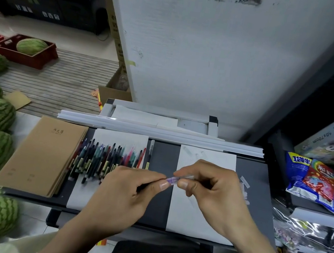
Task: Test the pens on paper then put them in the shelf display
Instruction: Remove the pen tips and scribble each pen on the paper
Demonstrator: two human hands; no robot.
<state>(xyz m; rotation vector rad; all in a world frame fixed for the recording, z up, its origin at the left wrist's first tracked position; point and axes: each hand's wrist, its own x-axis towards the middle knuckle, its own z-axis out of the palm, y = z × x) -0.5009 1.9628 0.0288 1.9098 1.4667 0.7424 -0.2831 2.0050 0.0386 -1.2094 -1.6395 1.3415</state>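
We hold the purple pen (172,179): left hand (127,190) gripping the barrel, right hand (211,183) pinching the other end. Axis runs left-right, above the paper (197,218).

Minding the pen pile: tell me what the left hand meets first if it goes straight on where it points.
Likely the right hand: the left hand points rightward along the purple pen both pinch, away from the pile.

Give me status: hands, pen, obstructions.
Hands: left hand grips purple pen by barrel, right hand pinches its clear end. Pen held above white paper sheet. Nearby: pen pile left, loose clear caps right; nothing blocking sheet.
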